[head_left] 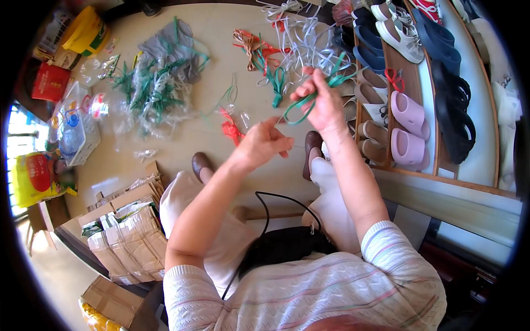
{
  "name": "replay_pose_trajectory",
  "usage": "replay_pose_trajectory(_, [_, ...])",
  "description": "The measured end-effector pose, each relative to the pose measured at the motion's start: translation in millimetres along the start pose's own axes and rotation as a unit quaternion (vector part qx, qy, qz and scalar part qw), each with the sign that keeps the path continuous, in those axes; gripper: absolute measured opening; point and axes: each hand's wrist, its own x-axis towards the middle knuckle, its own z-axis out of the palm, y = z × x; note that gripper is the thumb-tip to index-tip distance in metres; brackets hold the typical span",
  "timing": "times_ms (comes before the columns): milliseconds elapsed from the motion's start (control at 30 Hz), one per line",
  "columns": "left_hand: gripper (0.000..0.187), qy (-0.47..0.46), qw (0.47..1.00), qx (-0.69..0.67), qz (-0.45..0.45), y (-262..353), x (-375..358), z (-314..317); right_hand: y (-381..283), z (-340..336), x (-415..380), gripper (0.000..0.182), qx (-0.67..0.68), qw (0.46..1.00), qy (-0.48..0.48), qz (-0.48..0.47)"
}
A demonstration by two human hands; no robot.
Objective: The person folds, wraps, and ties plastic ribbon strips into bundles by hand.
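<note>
- Green strap (301,102), in the head view, loops from our right hand (323,105), which grips it above the floor (193,132).
- Our left hand (262,144) is beside the loop (we cannot tell whether it pinches an end).
- Red strips (231,130) lie near our left hand.

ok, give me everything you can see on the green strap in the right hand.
The green strap is narrow and bright green, plastic by its look. It is gathered in the fingers of the right hand, held up off the floor. A rounded loop hangs out toward the left hand, while loose strands spread from the other side of the grip. Whether the left hand touches it, I can't tell.
</note>
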Motion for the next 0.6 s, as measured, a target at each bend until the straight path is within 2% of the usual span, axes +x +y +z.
replay_pose_trajectory(33, [0.058,-0.03,0.998,-0.038,-0.033,-3.7,2.0,2.5,-6.7,-5.0,2.0,0.033,0.026,1.0,0.004,-0.013])
replay_pose_trajectory(133, [0.05,0.004,0.987,-0.157,-0.033,5.8,1.1,13.7,-8.5,-12.9,0.6,0.034,0.034,0.999,0.005,-0.026])
replay_pose_trajectory(167, [0.048,0.029,0.99,-0.139,-0.007,9.0,2.8,17.5,-5.0,-13.7,-1.2,0.035,0.036,0.999,0.01,-0.03])
replay_pose_trajectory(233, [0.045,0.079,0.991,-0.102,0.046,14.1,8.0,24.3,9.2,9.7,-12.8,0.036,-0.043,0.993,0.106,-0.025])
replay_pose_trajectory(300, [0.042,0.121,0.984,-0.126,0.037,14.7,13.3,30.1,16.3,22.7,-18.8,0.038,-0.07,0.99,0.111,-0.053])
replay_pose_trajectory(433, [0.037,0.162,0.965,-0.195,0.062,22.5,15.3,22.0,21.0,26.8,-18.4,0.046,-0.112,0.986,0.052,-0.115])
replay_pose_trajectory(467, [0.036,0.199,0.957,-0.201,0.06,20.1,16.4,18.1,28.5,26.0,-16.5,0.048,-0.13,0.983,0.054,-0.117])
replay_pose_trajectory(500, [0.03,0.236,0.948,-0.199,0.071,21.0,17.5,15.1,33.6,28.6,-16.7,0.046,-0.153,0.979,0.045,-0.127])
replay_pose_trajectory(567, [0.031,0.283,0.932,-0.203,0.103,20.4,21.5,2.0,44.1,35.5,-20.9,0.045,-0.197,0.968,0.052,-0.15])
replay_pose_trajectory(600, [0.028,0.281,0.931,-0.214,0.094,23.1,18.8,-3.7,47.9,37.4,-22.7,0.044,-0.227,0.959,0.025,-0.166])
